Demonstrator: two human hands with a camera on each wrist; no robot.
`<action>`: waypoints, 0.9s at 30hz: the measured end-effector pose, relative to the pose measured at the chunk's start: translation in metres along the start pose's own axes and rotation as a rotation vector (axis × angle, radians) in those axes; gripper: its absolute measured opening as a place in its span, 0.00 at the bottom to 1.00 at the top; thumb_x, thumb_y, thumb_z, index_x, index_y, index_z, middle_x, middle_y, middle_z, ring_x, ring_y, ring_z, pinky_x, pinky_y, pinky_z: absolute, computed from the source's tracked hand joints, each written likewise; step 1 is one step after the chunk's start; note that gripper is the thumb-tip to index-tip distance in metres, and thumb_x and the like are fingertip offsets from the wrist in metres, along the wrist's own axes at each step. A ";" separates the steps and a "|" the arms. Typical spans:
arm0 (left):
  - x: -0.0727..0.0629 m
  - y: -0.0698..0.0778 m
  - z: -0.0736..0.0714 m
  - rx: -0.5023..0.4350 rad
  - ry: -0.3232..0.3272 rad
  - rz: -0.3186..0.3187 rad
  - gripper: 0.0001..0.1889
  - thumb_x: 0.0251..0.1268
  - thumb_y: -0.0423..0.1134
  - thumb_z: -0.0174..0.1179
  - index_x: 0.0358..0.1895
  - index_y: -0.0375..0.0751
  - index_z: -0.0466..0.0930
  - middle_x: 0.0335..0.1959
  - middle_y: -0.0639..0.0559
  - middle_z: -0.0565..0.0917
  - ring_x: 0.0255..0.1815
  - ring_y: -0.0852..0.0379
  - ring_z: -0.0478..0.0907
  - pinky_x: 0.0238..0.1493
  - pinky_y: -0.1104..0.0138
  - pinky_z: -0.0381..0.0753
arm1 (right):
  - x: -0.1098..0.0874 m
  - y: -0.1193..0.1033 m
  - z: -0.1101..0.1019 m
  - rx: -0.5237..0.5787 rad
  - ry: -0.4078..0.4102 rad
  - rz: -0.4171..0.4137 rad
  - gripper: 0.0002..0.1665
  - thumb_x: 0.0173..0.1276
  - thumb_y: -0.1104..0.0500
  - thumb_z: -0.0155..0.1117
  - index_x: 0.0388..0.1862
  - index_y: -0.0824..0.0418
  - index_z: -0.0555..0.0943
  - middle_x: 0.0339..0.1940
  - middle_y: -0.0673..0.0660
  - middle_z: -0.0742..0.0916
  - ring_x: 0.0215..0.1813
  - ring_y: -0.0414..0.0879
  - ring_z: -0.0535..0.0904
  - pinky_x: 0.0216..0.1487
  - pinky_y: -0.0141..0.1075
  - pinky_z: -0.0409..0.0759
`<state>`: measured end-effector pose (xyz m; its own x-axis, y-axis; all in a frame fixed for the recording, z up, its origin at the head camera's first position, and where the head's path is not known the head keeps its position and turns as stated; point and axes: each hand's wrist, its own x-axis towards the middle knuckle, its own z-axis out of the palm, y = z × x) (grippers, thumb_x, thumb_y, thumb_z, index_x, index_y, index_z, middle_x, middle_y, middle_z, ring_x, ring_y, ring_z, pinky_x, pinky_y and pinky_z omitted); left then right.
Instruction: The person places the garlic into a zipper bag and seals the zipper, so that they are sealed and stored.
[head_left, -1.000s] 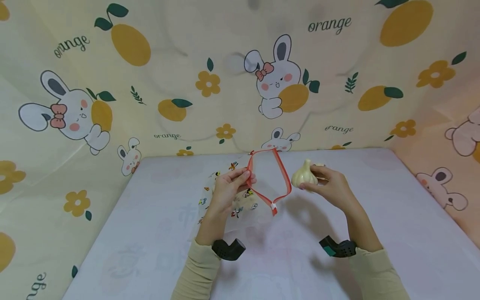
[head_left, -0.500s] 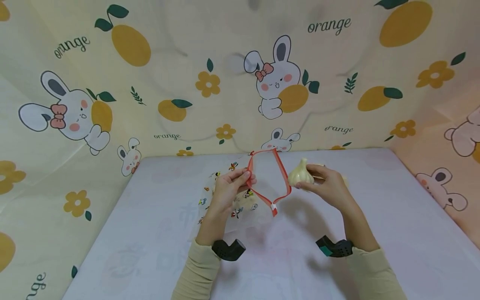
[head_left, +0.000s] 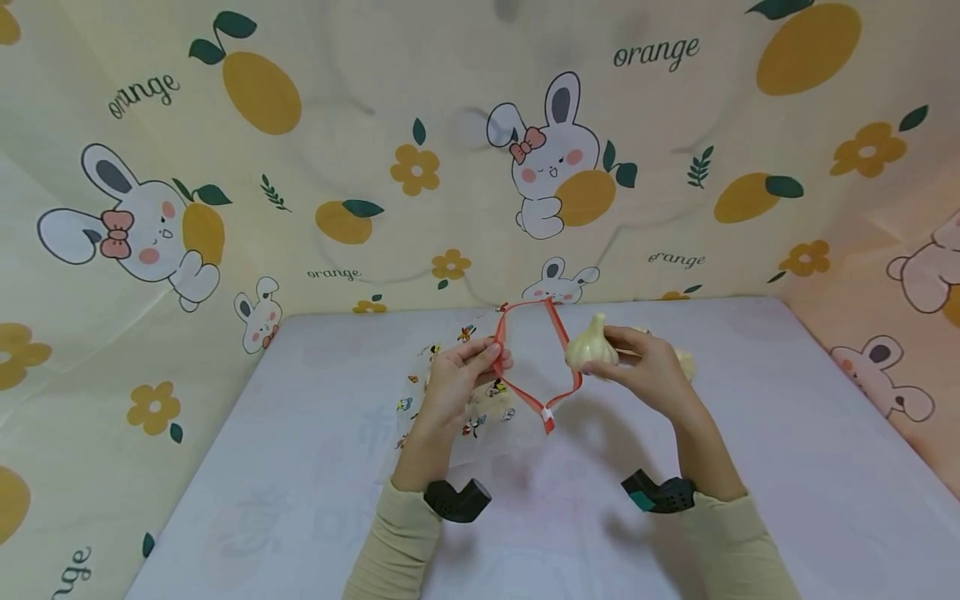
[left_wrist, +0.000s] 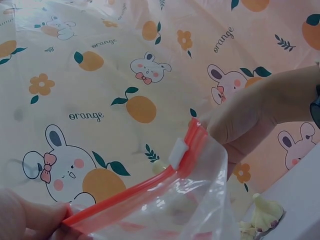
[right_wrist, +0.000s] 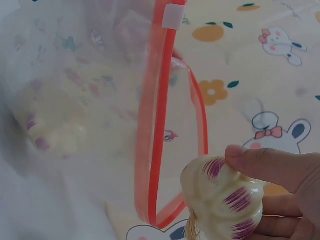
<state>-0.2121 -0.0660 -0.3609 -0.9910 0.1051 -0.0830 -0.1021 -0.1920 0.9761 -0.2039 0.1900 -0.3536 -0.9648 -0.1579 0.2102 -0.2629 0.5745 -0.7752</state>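
The left hand [head_left: 461,375] pinches the red-rimmed zip bag [head_left: 487,408] by the left side of its mouth, thumb against fingers with only the film between them. The right hand [head_left: 648,367] has thumb and fingers spread about as wide as a garlic bulb [head_left: 592,348], gripping it from the side away from the bag. That bulb is at the right of the bag's mouth, neck up, and covers part of the red rim in the head view.

The right wrist view shows purple streaks and a tuft of roots [right_wrist: 191,227] on the held bulb; the head view shows its cream side. Through the cloudy film there is what seems to be another bulb [right_wrist: 55,125] inside the bag. The left wrist view shows loose garlic [left_wrist: 267,212] on the table [left_wrist: 300,210] beyond the bag, and the white slider [left_wrist: 177,153] at one end of its zip.

The left forearm rises to the bag from below; the right hand bends inward toward the bag's mouth.
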 end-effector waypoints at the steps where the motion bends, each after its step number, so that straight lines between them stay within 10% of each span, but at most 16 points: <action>1: 0.000 0.000 0.000 0.000 -0.002 0.003 0.14 0.68 0.35 0.57 0.50 0.28 0.80 0.27 0.61 0.86 0.31 0.67 0.85 0.41 0.73 0.86 | 0.000 0.000 0.001 0.000 0.001 -0.004 0.38 0.60 0.55 0.72 0.64 0.71 0.71 0.61 0.71 0.80 0.59 0.65 0.80 0.55 0.49 0.81; 27: -0.001 -0.002 0.001 0.000 -0.020 0.016 0.16 0.69 0.35 0.56 0.52 0.24 0.77 0.27 0.62 0.86 0.31 0.67 0.85 0.41 0.73 0.86 | -0.003 -0.004 0.001 0.051 0.001 -0.004 0.36 0.59 0.58 0.72 0.64 0.71 0.72 0.61 0.70 0.80 0.60 0.63 0.79 0.59 0.49 0.80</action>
<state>-0.2109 -0.0642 -0.3627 -0.9905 0.1218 -0.0633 -0.0862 -0.1934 0.9773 -0.1997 0.1875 -0.3520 -0.9638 -0.1591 0.2141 -0.2664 0.5318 -0.8039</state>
